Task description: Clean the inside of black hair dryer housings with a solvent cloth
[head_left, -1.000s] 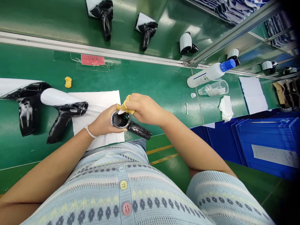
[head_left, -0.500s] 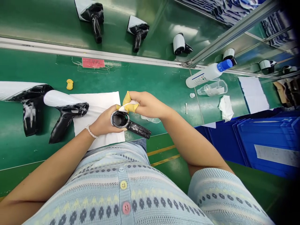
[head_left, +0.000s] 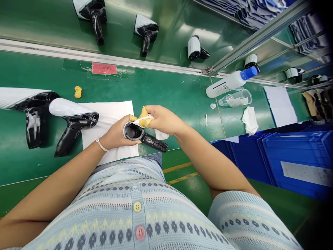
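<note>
My left hand (head_left: 117, 133) is wrapped round a hair dryer housing (head_left: 153, 141). Its round open end faces up at me, and its black handle points right. With yellow finger cots on its fingertips, my right hand (head_left: 164, 120) pinches a small white wipe (head_left: 142, 121) at the rim of that opening. Left of my hands, a second white-and-black hair dryer housing (head_left: 70, 130) lies partly over a white cloth (head_left: 109, 109). Another such housing (head_left: 36, 121) sits further left.
A loose yellow finger cot (head_left: 78, 92) lies behind the cloth. To the right are a blue-capped bottle (head_left: 226, 85), a clear plastic cup (head_left: 240, 98), a cotton swab (head_left: 206, 120) and a crumpled tissue (head_left: 250, 119). Blue crates (head_left: 299, 152) stand beyond the bench edge.
My right hand has shifted slightly down and the wipe now sits closer over the housing's rim. My left hand keeps its hold. The view has shifted slightly.
</note>
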The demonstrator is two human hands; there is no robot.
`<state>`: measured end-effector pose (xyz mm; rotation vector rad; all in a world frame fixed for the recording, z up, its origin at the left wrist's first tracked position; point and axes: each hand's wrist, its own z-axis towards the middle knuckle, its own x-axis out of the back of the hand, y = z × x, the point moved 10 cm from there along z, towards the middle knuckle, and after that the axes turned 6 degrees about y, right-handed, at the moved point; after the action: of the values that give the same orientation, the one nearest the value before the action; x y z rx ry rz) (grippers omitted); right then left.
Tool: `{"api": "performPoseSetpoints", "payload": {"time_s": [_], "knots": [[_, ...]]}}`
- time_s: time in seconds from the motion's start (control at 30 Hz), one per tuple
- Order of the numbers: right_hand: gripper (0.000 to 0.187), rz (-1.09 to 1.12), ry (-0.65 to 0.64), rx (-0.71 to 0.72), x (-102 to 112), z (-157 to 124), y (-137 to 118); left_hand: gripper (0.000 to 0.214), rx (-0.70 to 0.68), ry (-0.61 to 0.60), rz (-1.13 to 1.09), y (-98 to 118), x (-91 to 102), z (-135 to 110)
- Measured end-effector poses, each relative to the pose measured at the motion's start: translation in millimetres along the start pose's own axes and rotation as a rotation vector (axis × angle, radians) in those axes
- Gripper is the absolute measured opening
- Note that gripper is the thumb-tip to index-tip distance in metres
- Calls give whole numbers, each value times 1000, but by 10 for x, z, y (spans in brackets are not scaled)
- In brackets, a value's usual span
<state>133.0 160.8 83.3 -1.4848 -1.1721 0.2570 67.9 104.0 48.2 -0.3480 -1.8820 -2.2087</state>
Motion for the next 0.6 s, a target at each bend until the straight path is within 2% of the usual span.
{"api": "performPoseSetpoints", "payload": {"time_s": [0.23,0.43,0.6], "knots": [[10,125,50,-121,-23,-40,103,51,32,-13,5,-30,-17,0],[8,147,61,-91,-45,-18,71,51,39,19,34,-43,6,-6],[9,128,92,-123,-25,-31,101,49,33,8,-1,-29,-15,-10]]}}
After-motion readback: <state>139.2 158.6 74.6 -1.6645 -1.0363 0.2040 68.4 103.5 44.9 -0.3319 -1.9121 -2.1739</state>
